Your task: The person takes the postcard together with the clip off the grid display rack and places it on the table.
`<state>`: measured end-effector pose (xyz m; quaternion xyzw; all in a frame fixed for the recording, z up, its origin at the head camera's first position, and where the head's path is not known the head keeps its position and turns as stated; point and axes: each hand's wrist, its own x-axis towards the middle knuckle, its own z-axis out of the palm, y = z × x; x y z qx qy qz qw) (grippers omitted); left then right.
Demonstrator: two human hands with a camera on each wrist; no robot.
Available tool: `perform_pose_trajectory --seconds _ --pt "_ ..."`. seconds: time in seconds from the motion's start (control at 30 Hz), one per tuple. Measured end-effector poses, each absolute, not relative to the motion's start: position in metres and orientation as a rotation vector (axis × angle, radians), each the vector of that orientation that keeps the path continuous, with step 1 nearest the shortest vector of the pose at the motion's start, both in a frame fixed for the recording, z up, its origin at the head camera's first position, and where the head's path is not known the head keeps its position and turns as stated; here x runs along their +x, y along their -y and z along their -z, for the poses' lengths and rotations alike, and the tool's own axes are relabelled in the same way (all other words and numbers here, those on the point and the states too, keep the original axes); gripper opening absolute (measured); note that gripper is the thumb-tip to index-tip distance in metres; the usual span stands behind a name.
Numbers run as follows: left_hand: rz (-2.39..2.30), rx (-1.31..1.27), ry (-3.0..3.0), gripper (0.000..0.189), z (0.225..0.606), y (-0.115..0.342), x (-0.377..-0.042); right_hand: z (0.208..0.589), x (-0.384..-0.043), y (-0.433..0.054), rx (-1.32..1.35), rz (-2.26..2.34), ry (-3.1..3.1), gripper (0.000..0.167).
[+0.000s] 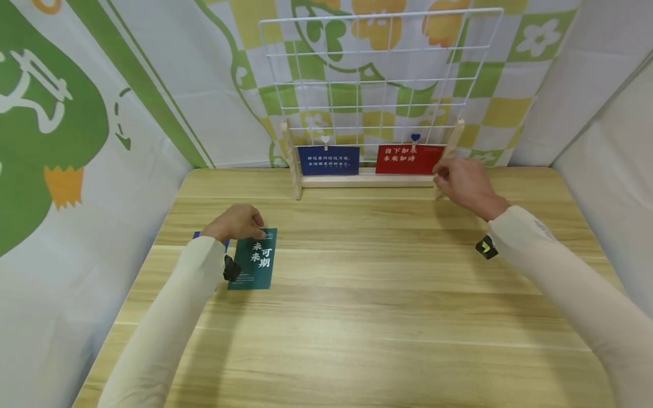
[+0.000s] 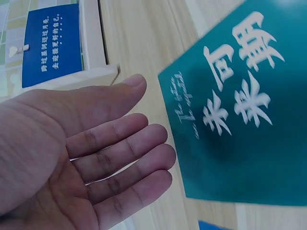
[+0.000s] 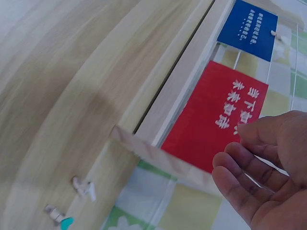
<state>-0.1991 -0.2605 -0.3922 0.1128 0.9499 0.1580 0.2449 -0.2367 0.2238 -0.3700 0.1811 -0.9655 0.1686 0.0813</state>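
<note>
My left hand (image 1: 237,222) is at the top edge of a teal card (image 1: 255,266) with white characters, lying on the table. In the left wrist view its fingers (image 2: 129,158) are loosely bent with nothing between them. A blue card edge (image 2: 211,225) shows beside the teal card, mostly hidden by the left arm. My right hand (image 1: 464,181) is beside a red card (image 1: 408,160), fingers relaxed and holding nothing. A blue heart clip (image 1: 415,137) fastens the red card to a white wire grid (image 1: 380,82). To its left hangs a blue card (image 1: 329,161) under a white heart clip (image 1: 325,140).
The grid stands in a wooden base (image 1: 367,181) at the back of the table (image 1: 382,294). Two small clips (image 3: 84,188) lie on the table near the base's right end. Patterned cloth (image 1: 541,39) hangs behind, and pale cloth walls flank the table.
</note>
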Motion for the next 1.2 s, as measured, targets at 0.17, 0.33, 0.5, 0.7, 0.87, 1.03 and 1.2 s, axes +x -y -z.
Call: perform_pose_trajectory --seconds 0.17,0.33,0.5,0.7,0.87,1.03,1.2 --pt "-0.456 0.307 -2.614 0.034 0.39 0.248 -0.202 0.367 -0.239 -0.211 0.534 -0.536 2.902 0.019" --pt "-0.456 0.323 -2.641 0.033 0.389 0.237 -0.208 0.367 -0.241 -0.203 0.535 -0.556 2.928 0.021" --pt "-0.464 0.367 -2.674 0.034 0.388 0.225 -0.215 0.366 -0.244 -0.195 0.545 -0.572 2.914 0.021" --pt "-0.481 0.375 -2.683 0.035 0.386 0.211 -0.22 0.366 -0.248 -0.183 0.62 -0.566 2.884 0.021" --pt "-0.493 0.382 -2.702 0.036 0.386 0.205 -0.223 0.366 -0.249 -0.178 0.651 -0.565 2.828 0.017" --pt "-0.494 0.361 -2.708 0.036 0.384 0.2 -0.227 0.364 -0.249 -0.173 0.661 -0.598 2.82 0.018" --pt "-0.466 0.396 -2.757 0.035 0.38 0.195 -0.232 0.36 -0.251 -0.164 0.667 -0.608 2.831 0.018"
